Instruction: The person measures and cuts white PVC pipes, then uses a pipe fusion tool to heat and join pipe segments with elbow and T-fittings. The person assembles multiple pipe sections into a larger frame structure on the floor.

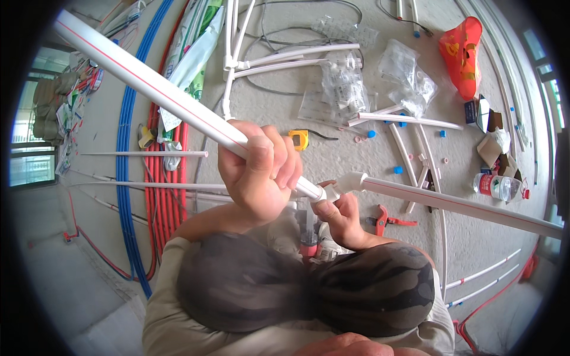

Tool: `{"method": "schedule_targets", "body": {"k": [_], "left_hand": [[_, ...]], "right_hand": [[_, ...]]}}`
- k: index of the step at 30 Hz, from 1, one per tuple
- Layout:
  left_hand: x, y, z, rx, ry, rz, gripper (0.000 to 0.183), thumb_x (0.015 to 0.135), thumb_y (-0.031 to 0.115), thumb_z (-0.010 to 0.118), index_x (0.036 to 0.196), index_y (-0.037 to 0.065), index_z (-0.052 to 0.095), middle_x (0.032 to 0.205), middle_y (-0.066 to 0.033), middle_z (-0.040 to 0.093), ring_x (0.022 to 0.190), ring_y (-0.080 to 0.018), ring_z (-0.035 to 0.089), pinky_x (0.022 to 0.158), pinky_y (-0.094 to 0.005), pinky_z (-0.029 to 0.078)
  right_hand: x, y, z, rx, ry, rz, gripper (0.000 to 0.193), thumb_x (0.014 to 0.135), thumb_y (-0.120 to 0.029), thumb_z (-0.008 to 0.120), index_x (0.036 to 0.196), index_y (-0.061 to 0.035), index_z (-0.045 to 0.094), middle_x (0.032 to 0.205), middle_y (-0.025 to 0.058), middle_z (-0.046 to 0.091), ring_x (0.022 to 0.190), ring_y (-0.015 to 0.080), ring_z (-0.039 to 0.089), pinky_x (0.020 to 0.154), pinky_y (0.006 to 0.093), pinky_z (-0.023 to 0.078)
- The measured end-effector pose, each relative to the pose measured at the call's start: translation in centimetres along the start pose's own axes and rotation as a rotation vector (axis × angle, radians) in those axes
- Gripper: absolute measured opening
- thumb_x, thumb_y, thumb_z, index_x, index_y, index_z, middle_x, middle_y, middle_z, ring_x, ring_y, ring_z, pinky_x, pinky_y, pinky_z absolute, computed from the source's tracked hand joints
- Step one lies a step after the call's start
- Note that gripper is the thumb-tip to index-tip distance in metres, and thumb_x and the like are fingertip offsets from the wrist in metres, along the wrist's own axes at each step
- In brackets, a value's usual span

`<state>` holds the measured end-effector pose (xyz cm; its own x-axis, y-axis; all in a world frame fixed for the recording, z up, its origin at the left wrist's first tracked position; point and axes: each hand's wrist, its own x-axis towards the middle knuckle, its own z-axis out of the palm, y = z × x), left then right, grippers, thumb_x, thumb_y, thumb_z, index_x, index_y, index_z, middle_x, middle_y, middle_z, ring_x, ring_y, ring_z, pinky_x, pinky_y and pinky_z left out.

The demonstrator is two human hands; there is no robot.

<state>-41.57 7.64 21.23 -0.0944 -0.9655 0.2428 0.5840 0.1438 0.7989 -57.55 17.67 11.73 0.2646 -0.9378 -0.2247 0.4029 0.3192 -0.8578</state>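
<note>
My left hand (258,169) is closed round a long white plastic pipe (160,95) with a red stripe, which slants down from the upper left. The pipe's lower end meets a white pipe fitting (351,183) near the middle. My right hand (345,224) grips the fitting from below, its thumb near the joint; some of its fingers are hidden. From the fitting's other side a second striped white pipe (463,207) runs off to the right. A red pipe cutter (389,222) lies on the floor just right of my right hand. Beyond my hands sits a yellow tape measure (299,140).
Blue pipes (126,118) and red pipes (169,196) run along the floor at the left. Clear plastic bags (344,86), cut white pipes (404,157) and small blue caps (398,170) lie ahead. At the right are a red bag (462,56) and a bottle (499,187).
</note>
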Motion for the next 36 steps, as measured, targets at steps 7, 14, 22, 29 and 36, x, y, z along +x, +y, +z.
{"method": "schedule_targets", "body": {"k": [7,14,22,29,36], "left_hand": [[1.2,-2.1,-0.7,0.121,0.05,0.028,0.021,0.11,0.029,0.059,0.101,0.016,0.046,0.069,0.002,0.041,0.05,-0.0112,0.038,0.044,-0.0265,0.037],[12.5,0.6,-12.6,0.205,0.28,-0.207,0.029,0.111,0.03,0.058,0.091,0.016,0.043,0.06,0.0055,0.035,0.045,-0.0083,0.033,0.04,-0.0281,0.029],[24.1,0.9,-25.0,0.453,0.401,-0.497,0.023,0.108,0.029,0.063,0.096,0.018,0.047,0.06,0.0073,0.032,0.045,-0.0075,0.029,0.042,-0.0287,0.023],[21.3,-5.3,-26.8,0.439,0.435,-0.738,0.033,0.108,0.031,0.065,0.092,0.018,0.039,0.06,0.0079,0.031,0.044,-0.0061,0.028,0.04,-0.0272,0.021],[20.3,-8.1,-26.4,0.383,0.389,-0.813,0.031,0.108,0.031,0.064,0.086,0.019,0.045,0.058,0.0097,0.03,0.042,-0.0047,0.026,0.037,-0.0264,0.018]], "right_hand": [[3.5,-1.0,-0.4,-0.055,-0.059,0.165,0.028,0.105,-0.03,0.068,0.118,-0.0052,0.067,0.076,-0.0047,0.056,0.064,0.0061,0.047,0.056,0.0282,0.037],[8.0,-1.7,-5.4,-0.155,0.121,0.031,0.055,0.109,-0.022,0.06,0.157,-0.0036,0.039,0.145,0.0143,0.06,0.104,0.017,0.066,0.08,0.0311,0.055],[6.7,2.4,-11.6,-0.31,0.243,0.181,0.036,0.108,-0.023,0.063,0.136,-0.0003,0.06,0.116,0.0058,0.072,0.09,0.0117,0.066,0.076,0.0277,0.052],[4.6,3.6,-18.7,-0.477,0.66,0.166,0.021,0.102,-0.014,0.068,0.116,0.0022,0.069,0.091,0.0046,0.071,0.079,0.0116,0.066,0.071,0.0291,0.052],[-2.1,2.1,-27.8,-0.712,1.176,0.006,0.017,0.103,-0.016,0.068,0.108,0.0003,0.069,0.088,0.0027,0.068,0.075,0.0088,0.061,0.066,0.0269,0.05]]}}
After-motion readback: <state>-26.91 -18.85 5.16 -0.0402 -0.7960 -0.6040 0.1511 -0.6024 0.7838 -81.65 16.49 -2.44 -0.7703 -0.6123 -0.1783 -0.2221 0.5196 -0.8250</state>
